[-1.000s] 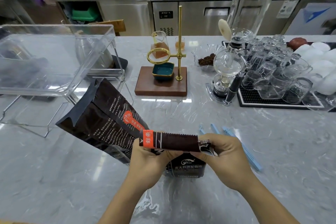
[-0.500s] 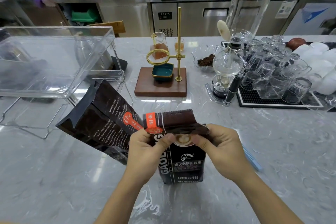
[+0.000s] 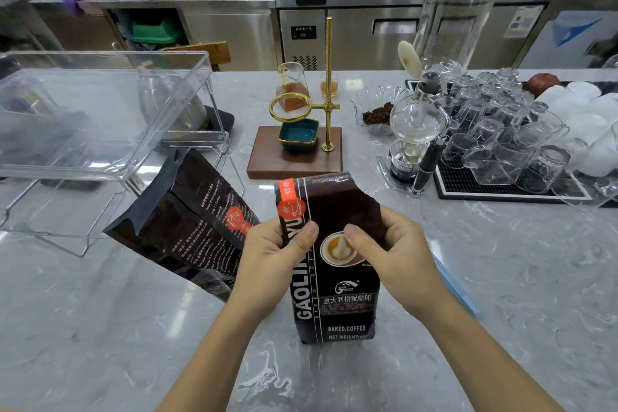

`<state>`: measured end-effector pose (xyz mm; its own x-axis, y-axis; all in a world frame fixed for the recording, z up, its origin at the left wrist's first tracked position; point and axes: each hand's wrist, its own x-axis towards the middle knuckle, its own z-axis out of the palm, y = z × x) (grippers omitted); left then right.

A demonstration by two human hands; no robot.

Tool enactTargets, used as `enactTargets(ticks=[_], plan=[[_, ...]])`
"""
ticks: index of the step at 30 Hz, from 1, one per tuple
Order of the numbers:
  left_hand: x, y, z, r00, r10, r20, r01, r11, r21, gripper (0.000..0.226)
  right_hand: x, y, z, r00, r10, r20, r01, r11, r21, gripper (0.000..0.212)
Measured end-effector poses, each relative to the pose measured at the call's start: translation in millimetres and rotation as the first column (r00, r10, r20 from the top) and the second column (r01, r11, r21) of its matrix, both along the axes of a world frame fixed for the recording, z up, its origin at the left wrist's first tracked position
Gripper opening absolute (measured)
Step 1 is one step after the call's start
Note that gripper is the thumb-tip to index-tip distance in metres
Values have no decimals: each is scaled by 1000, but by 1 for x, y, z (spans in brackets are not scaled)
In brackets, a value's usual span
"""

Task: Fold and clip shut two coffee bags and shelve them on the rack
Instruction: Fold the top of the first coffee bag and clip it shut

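A dark brown coffee bag point(image 3: 337, 294) stands upright on the marble counter in front of me, its top flap unfolded and pointing up. My left hand point(image 3: 271, 257) pinches its upper left side below the orange seal. My right hand point(image 3: 388, 251) grips the upper right side, thumb on the front. A second coffee bag point(image 3: 187, 224) lies tilted on its side to the left, touching the rack's leg. Blue sealing clips point(image 3: 454, 284) lie on the counter behind my right hand, partly hidden. The clear acrylic rack point(image 3: 100, 130) stands at the left on wire legs.
A wooden-base pour-over stand with brass pole point(image 3: 297, 150) sits behind the bag. A siphon brewer point(image 3: 418, 130) and a black mat with several upturned glasses point(image 3: 508, 150) fill the right. A kettle point(image 3: 174, 107) stands behind the rack.
The bag's rolled-down top has come unfolded and now stands up straight. Both hands slid from the folded strip down to the bag's upper sides.
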<state>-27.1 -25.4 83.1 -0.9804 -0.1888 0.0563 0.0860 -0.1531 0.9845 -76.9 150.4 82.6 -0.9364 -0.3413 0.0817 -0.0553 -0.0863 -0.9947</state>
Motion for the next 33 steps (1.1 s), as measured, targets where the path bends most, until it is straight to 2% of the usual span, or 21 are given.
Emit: enactTargets(ticks=[4, 6, 9, 11, 14, 17, 21, 27, 30, 33], plan=[[-2, 1, 2, 999, 38, 17, -36, 996, -75, 18, 0, -4, 1, 999, -40, -30, 41, 999, 30, 6], [1, 3, 4, 998, 62, -30, -64, 995, -75, 16, 0, -4, 3, 996, -57, -63, 58, 998, 17, 1], [4, 4, 11, 986, 72, -148, -84, 993, -78, 16, 2, -4, 7, 989, -81, -126, 78, 996, -31, 13], [1, 5, 10, 989, 68, -134, -79, 994, -76, 17, -1, -6, 5, 988, -87, -124, 86, 996, -19, 7], [-2, 3, 5, 995, 63, -74, -70, 992, -101, 21, -2, -7, -1, 996, -55, -71, 55, 998, -4, 7], [-1, -3, 4, 993, 6, -121, -18, 995, -96, 14, -6, 1, 0, 998, -4, -60, 5, 1000, 20, 7], [-4, -7, 2, 992, -35, -125, 23, 995, -100, 27, -13, 6, 4, 996, 83, -33, -85, 996, -39, 19], [-8, -12, 1, 990, -77, -115, 61, 989, -138, 23, -20, 14, 12, 984, 160, -82, -164, 986, -44, 25], [-9, -10, 1, 987, -92, -128, 79, 991, -105, 23, -23, 17, 13, 981, 181, -65, -185, 980, -68, 35], [-11, -10, -1, 983, -116, -140, 110, 993, -51, 31, -26, 16, 13, 984, 171, -55, -175, 980, -89, 34]])
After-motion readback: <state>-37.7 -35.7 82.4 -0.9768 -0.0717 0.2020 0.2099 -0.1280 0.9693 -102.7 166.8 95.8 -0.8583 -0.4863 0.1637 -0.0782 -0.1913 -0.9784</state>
